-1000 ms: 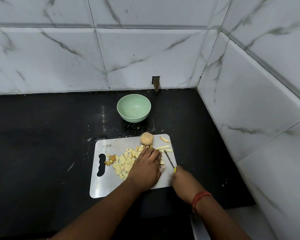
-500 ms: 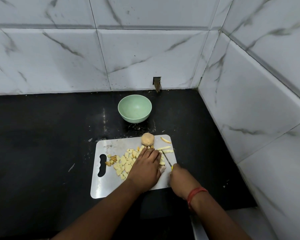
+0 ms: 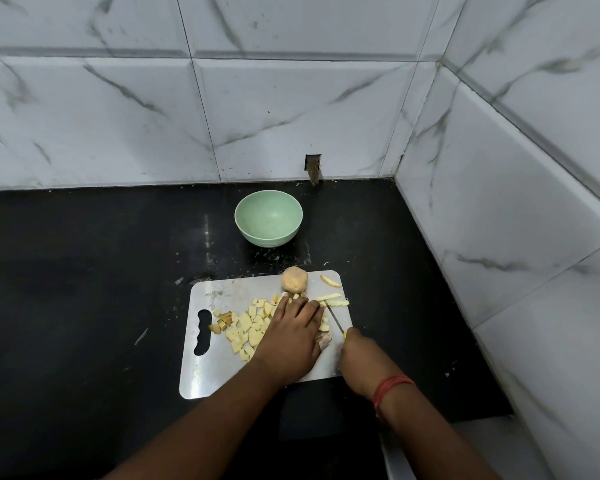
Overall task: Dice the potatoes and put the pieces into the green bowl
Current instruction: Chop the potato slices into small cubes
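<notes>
Potato strips (image 3: 331,299) on cutting board (image 3: 222,292), long axis crosswise, just beyond left hand (image 3: 291,336) pressing flat, fingers straight; knife (image 3: 335,320) gripped in curled right hand (image 3: 362,358) alongside.

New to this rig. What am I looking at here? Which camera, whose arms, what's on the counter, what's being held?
There is no robot here: these are a person's two bare arms, seen from one wide-angle camera worn on the head, looking forward and down. That is the only view.

On the black counter lies a cutting board. On it are a pile of diced potato, a few uncut strips and one whole potato at the far edge. Beyond the board stands the green bowl, with nothing in it yet.

The left hand rests on the board over the potato being cut, fingers fairly straight. The right hand grips a small knife by its yellow handle, blade pointing away towards the strips.
</notes>
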`<action>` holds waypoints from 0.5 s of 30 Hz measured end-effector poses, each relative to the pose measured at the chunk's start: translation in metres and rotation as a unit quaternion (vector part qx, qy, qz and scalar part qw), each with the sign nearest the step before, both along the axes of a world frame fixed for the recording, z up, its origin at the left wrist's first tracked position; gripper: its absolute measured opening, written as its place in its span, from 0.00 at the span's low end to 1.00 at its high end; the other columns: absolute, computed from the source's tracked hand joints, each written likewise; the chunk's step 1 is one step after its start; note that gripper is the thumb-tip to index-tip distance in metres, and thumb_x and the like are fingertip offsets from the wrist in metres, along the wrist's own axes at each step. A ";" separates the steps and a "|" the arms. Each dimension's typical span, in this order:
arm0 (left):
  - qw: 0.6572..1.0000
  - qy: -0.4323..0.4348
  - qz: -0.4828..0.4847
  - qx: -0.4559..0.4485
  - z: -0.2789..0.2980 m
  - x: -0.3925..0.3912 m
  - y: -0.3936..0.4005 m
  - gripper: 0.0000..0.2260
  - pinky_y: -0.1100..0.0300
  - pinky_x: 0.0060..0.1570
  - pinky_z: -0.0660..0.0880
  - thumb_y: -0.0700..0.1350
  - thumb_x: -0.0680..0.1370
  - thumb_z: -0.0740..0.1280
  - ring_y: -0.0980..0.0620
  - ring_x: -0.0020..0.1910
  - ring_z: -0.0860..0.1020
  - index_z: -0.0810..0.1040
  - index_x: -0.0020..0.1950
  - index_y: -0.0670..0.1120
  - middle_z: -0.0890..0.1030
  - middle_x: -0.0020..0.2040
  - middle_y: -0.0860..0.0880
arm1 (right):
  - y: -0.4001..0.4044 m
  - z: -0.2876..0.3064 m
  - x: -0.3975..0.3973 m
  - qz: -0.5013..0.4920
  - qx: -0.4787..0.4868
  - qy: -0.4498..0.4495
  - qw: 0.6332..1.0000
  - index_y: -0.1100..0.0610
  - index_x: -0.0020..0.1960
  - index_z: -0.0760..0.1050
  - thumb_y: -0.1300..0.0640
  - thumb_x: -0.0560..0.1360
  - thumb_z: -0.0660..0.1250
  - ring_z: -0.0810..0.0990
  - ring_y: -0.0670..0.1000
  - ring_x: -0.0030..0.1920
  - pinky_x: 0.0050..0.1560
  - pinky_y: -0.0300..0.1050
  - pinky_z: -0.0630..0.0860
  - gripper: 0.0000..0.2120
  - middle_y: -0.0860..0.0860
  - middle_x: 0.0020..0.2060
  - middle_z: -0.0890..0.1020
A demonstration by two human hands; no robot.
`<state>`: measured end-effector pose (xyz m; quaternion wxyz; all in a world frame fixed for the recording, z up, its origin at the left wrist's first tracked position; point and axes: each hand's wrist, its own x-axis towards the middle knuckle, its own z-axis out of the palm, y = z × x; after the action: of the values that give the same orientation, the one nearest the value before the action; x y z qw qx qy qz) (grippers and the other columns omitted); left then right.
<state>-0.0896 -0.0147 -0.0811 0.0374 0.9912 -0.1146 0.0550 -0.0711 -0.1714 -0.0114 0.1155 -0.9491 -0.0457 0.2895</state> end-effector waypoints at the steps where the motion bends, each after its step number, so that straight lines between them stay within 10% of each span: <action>1: 1.000 0.001 0.000 0.000 0.000 0.000 0.000 0.29 0.42 0.78 0.58 0.61 0.83 0.53 0.45 0.74 0.67 0.71 0.76 0.44 0.72 0.72 0.48 | 0.001 0.000 0.000 0.000 0.001 0.003 1.000 0.60 0.63 0.65 0.63 0.78 0.55 0.80 0.57 0.54 0.45 0.45 0.71 0.14 0.59 0.56 0.78; 15: 1.000 -0.003 0.013 0.007 0.006 0.003 -0.006 0.27 0.40 0.75 0.62 0.59 0.82 0.55 0.44 0.70 0.71 0.76 0.72 0.43 0.76 0.67 0.48 | 0.001 0.002 -0.002 0.038 0.024 0.021 0.999 0.64 0.66 0.66 0.62 0.80 0.56 0.77 0.62 0.59 0.56 0.50 0.73 0.15 0.62 0.59 0.76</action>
<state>-0.0868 -0.0202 -0.0751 0.0296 0.9926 -0.1023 0.0576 -0.0735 -0.1709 -0.0092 0.1285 -0.9372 -0.0864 0.3126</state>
